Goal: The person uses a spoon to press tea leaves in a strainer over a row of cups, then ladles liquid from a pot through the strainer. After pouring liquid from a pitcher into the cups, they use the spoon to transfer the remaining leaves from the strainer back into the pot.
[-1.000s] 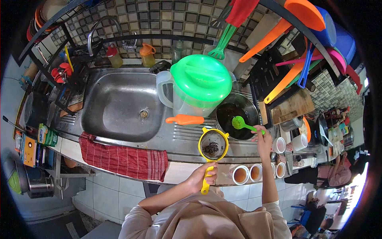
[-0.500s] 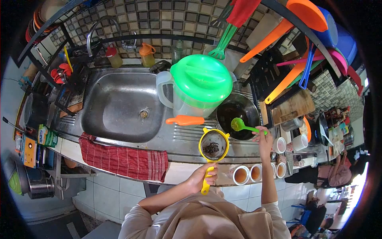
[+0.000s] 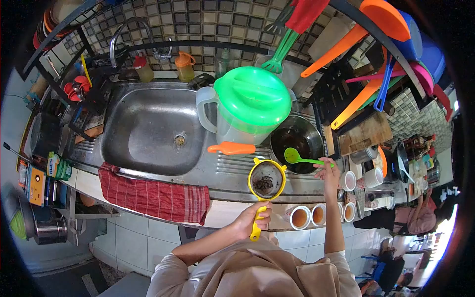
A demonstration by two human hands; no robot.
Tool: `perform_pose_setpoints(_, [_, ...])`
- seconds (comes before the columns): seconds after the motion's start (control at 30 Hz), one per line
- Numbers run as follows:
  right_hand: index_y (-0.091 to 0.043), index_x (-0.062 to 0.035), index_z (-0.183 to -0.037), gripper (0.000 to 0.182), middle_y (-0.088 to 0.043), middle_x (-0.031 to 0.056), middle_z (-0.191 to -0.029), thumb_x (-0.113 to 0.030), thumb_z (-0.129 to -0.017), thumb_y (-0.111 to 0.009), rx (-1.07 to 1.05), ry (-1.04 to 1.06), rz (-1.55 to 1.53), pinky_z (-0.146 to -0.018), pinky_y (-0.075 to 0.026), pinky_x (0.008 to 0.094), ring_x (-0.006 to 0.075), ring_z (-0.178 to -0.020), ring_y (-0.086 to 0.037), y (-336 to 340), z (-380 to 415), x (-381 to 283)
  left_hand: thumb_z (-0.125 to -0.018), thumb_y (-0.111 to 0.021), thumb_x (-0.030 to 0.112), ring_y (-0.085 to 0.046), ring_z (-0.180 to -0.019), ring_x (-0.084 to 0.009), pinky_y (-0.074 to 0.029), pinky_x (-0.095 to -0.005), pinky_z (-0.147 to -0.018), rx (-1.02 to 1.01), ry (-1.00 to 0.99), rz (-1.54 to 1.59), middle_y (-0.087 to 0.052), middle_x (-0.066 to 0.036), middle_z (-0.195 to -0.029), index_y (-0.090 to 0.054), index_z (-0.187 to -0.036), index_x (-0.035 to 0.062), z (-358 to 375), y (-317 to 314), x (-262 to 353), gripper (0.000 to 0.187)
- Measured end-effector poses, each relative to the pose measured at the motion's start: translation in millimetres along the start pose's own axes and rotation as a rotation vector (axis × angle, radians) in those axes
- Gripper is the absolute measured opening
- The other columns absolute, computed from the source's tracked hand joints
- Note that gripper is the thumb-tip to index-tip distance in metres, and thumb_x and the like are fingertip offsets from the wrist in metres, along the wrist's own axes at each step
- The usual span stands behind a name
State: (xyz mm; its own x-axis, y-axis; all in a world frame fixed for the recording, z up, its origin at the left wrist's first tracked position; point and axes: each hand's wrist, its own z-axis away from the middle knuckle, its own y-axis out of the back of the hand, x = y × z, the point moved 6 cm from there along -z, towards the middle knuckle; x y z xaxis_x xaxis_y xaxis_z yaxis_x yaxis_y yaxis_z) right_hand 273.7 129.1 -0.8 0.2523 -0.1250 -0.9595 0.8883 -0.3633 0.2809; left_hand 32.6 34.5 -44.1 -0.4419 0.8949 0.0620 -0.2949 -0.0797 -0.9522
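My left hand (image 3: pixel 253 221) is closed round the handle of a yellow strainer (image 3: pixel 266 180), which has dark residue in its mesh and is over the counter's front edge. Between the fingers of my right hand (image 3: pixel 328 171) is the handle of a green ladle (image 3: pixel 292 155). The ladle's bowl hangs over a metal pot (image 3: pixel 316 133) with dark liquid inside. Several white cups (image 3: pixel 300 218) of brown drink line the counter edge below the pot. Behind the strainer stands a clear pitcher with a green lid (image 3: pixel 254 96), an orange-handled tool (image 3: pixel 231 148) in front of it.
A steel sink (image 3: pixel 148 133) lies to the left, with a red cloth (image 3: pixel 153 194) over the counter edge. Orange and blue utensils (image 3: pixel 341 49) hang at the upper right. Another person (image 3: pixel 420 218) is at the far right.
The green ladle's bowl has shifted slightly left and tilted over the pot. My left hand and the strainer have hardly moved.
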Motion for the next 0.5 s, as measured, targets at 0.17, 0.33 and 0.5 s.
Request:
perform_pose_setpoints(0.17, [-0.056, -0.0025, -0.094, 0.027, -0.064, 0.0107, -0.075, -0.025, -0.09, -0.04, -0.011, 0.047, 0.037, -0.041, -0.032, 0.0176, 0.0072, -0.046, -0.052, -3, -1, 6, -0.087, -0.046, 0.027, -0.029, -0.046, -0.004, -0.025, -0.0178, -0.043, -0.011, 0.002, 0.018, -0.032, 0.007, -0.059, -0.045, -0.08, 0.0149, -1, 2, -1, 0.014])
perform_pose_setpoints(0.33, [-0.056, -0.0029, -0.094, 0.026, -0.064, 0.0108, -0.075, -0.023, -0.09, -0.04, -0.005, 0.032, -0.024, -0.041, -0.031, 0.0177, 0.0062, -0.045, -0.05, -3, -1, 6, -0.087, -0.047, 0.027, -0.03, -0.046, -0.0042, -0.026, -0.0176, -0.043, -0.007, -0.007, 0.023, -0.032, 0.007, -0.059, -0.045, -0.08, 0.0143, 0, 0, -1, 0.015])
perform_pose_setpoints(0.5, [-0.056, -0.0035, -0.093, 0.026, -0.063, 0.0101, -0.075, -0.023, -0.09, -0.04, 0.005, 0.032, -0.051, -0.042, -0.029, 0.0165, 0.0053, -0.045, -0.048, 0, 1, -4, -0.087, -0.046, 0.027, -0.03, -0.046, -0.0043, -0.026, -0.0177, -0.043, -0.014, 0.001, 0.024, -0.032, 0.006, -0.059, -0.046, -0.08, 0.0141, -1, 2, -1, 0.015])
